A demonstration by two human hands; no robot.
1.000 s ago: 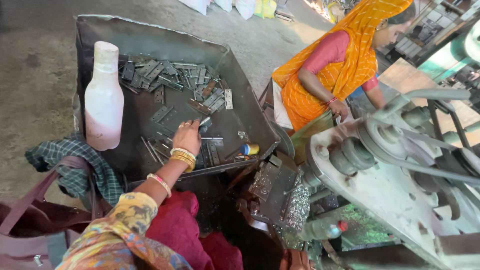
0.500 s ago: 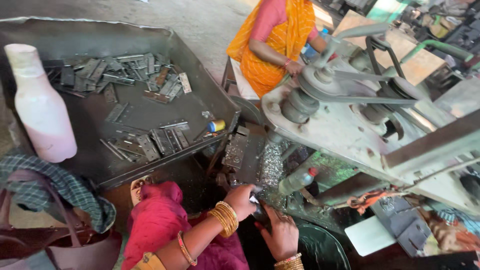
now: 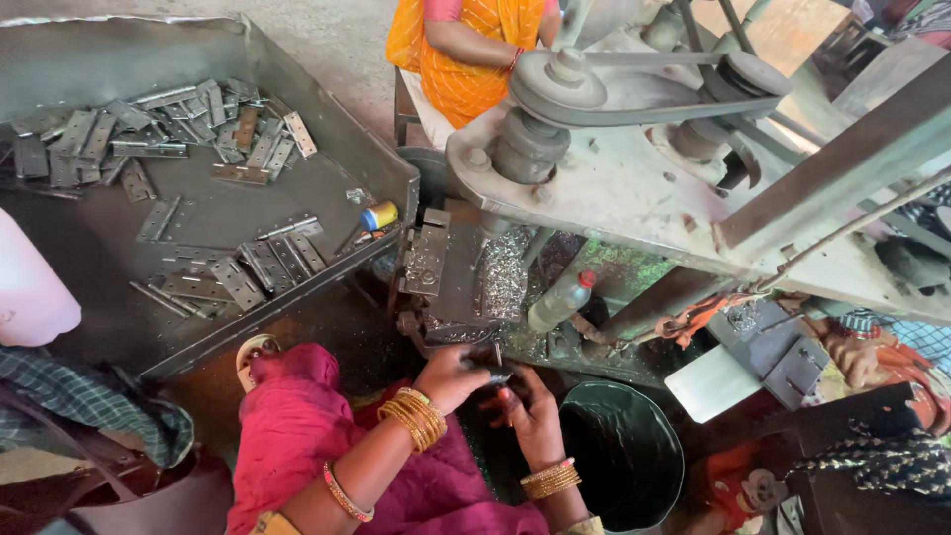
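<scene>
A small dark metal piece (image 3: 492, 369), probably a hinge leaf, is being held between both hands just below the drilling fixture of the grey belt-driven machine (image 3: 634, 178). The left hand (image 3: 451, 376) is being closed around it, and the right hand (image 3: 525, 411) is being curled against it from below. Loading appears to be in hand; careful alignment is being called for. More flat grey hinges (image 3: 238, 272) are lying in the steel tray (image 3: 327, 129), beside a black bucket (image 3: 619, 456).

Hinges (image 3: 198, 149) in tray (image 3: 327, 129) left, machine (image 3: 634, 188) right, bucket (image 3: 624, 456) below
</scene>
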